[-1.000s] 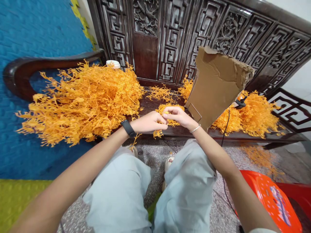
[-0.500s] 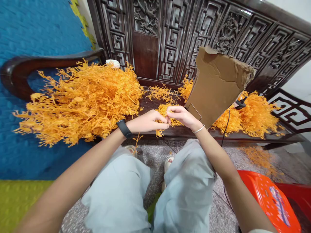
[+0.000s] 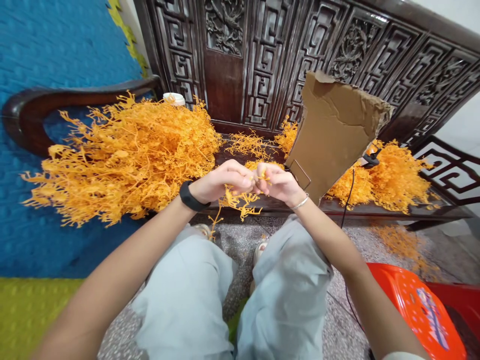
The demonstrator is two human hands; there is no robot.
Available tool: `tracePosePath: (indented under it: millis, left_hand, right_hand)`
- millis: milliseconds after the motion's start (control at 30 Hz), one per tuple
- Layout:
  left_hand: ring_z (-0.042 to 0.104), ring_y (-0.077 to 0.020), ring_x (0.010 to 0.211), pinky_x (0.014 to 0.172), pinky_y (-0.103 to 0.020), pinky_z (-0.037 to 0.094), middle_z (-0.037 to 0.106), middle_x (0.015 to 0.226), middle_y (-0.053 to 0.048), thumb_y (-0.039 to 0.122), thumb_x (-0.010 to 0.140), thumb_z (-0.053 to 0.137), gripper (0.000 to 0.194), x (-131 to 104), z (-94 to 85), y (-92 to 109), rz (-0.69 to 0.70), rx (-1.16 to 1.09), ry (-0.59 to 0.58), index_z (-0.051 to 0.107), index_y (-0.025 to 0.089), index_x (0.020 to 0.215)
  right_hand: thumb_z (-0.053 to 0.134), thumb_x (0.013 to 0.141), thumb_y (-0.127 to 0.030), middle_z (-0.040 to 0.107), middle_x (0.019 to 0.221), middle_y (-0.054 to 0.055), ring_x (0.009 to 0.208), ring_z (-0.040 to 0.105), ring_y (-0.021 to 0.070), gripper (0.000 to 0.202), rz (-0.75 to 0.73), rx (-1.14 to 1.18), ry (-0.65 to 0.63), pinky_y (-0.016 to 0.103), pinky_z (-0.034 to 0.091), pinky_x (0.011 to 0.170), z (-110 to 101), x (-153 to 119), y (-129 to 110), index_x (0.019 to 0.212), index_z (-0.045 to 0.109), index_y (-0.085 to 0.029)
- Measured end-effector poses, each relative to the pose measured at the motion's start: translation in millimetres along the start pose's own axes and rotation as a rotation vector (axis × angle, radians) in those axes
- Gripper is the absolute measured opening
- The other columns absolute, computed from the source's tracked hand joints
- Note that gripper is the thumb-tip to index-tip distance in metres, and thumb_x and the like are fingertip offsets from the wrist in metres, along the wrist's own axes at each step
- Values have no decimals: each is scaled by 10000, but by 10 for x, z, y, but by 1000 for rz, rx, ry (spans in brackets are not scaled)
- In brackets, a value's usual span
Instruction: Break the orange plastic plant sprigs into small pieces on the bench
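My left hand [image 3: 226,180], with a black band at the wrist, is closed on an orange branching plastic sprig [image 3: 242,204] that hangs below its fingers. Touching it at the fingertips, my right hand [image 3: 279,183] pinches a small yellow-orange plastic piece [image 3: 263,175]. Whether that piece joins the sprig is hidden by the fingers. A large heap of orange branching plastic pieces [image 3: 142,155] lies left of my hands. Behind my hands is a small pile of the same pieces [image 3: 258,164], partly covered by them.
A dark carved wooden bench [image 3: 228,95] spans the back. A cardboard sheet [image 3: 333,130] leans on it at right, beside another orange heap [image 3: 399,175]. A white round container [image 3: 174,98] stands behind the left heap. A red stool [image 3: 416,310] is at lower right, near a black cable [image 3: 348,200].
My left hand has risen slightly, and an orange sprig now hangs beneath it. The right hand has turned a little, with a yellow-orange piece now showing between its fingers.
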State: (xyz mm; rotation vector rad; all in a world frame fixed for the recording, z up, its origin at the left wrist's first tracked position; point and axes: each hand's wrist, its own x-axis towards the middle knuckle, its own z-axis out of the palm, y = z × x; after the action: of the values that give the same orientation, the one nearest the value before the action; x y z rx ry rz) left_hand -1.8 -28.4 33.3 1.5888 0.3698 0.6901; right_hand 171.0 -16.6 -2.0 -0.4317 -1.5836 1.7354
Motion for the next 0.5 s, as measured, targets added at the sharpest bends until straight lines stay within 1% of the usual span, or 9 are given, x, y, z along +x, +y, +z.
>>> tracePosePath:
  millis: [67,133,200,267,333,433,500]
  left_hand:
    - [352,-86,389,638,-324,431,345,340,12,339,570,599,347,26,14,-15,-2,-95,39,416,169,328]
    - [373,-88,368,613,-321,438,344,325,5,383,565,599,390,41,26,-13,17,-172,61,393,170,312]
    - [367,-83,332,550,-308,423,315,312,9,425,569,588,432,45,35,2,32,-240,70,363,171,302]
    - [331,-69,296,459,-280,373,267,306,19,448,567,587,472,41,47,20,27,-273,89,317,170,298]
    - [290,-53,276,386,-246,295,223,310,28,452,557,602,502,40,65,31,12,-273,124,273,166,306]
    - [259,-42,274,351,-214,226,181,315,36,432,561,615,526,57,94,24,40,-311,137,233,160,323]
    - [249,-43,282,343,-207,209,168,324,40,396,579,605,512,72,96,15,53,-376,99,220,161,338]
  right_hand:
    - [681,600,-531,460,470,-38,469,423,111,419,21,25,51,277,432,574,13,19,19,588,422,-202]
    - [665,601,-522,439,462,-43,451,396,107,408,4,42,73,272,424,556,28,33,31,600,405,-208]
    - [649,620,-495,408,451,-47,454,402,109,383,-31,53,74,271,425,563,40,42,37,609,391,-212]
    - [648,618,-470,390,442,-45,474,429,117,379,-48,48,78,280,434,586,44,47,38,594,368,-214]
    - [654,602,-457,383,430,-40,501,455,132,393,-34,33,95,297,446,611,43,54,39,572,344,-217]
    - [656,590,-450,355,415,-44,531,481,151,401,-15,28,141,316,458,636,47,69,46,572,328,-221]
    - [653,597,-454,329,416,-46,554,494,158,401,-32,33,149,328,467,660,64,79,44,576,326,-222]
